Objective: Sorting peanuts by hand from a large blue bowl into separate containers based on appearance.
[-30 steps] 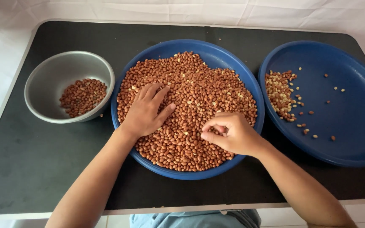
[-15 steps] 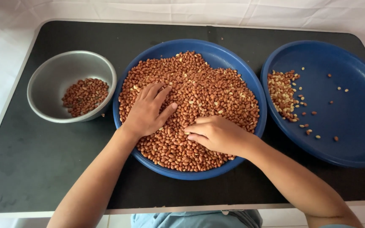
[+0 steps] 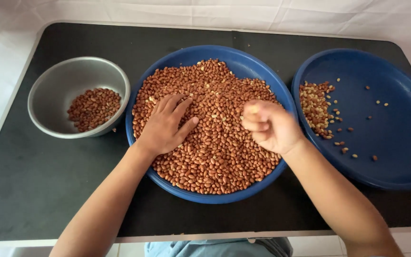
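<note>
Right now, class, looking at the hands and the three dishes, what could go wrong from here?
1. The right hand is closed and raised above the heaped peanuts; anything pinched in it could drop back into the pile.
2. The middle blue plate is piled close to its rim, so the left hand resting flat on it could push peanuts onto the black table.

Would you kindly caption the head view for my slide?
Left hand flat on peanuts in the middle blue plate, right hand fisted above them.
</note>
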